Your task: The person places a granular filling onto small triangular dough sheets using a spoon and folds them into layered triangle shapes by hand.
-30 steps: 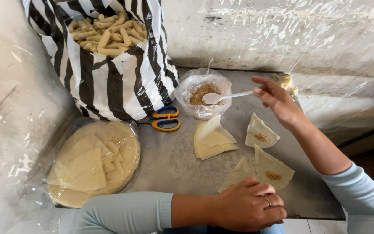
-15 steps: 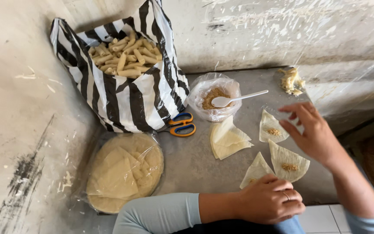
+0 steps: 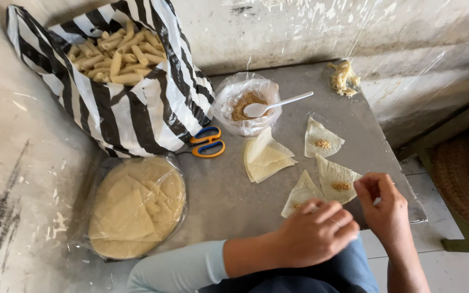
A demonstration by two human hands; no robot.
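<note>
Both hands on dough triangles at the near edge of the grey table [image 3: 229,190].

Left hand [image 3: 316,233] is curled, knuckles up, over the nearest dough triangle [image 3: 299,192]; whether it is pinching the dough is hidden, can't tell. That triangle's apex points up and right, long axis diagonal. Right hand [image 3: 386,209] has fingertips pinched narrow at the lower right corner of the filled triangle [image 3: 336,176], apex pointing up-left. Third filled triangle [image 3: 321,138] lies beyond, near the plain wrapper stack [image 3: 264,157]. Spoon [image 3: 278,104] rests in the filling bag [image 3: 245,103], handle pointing right.
</note>
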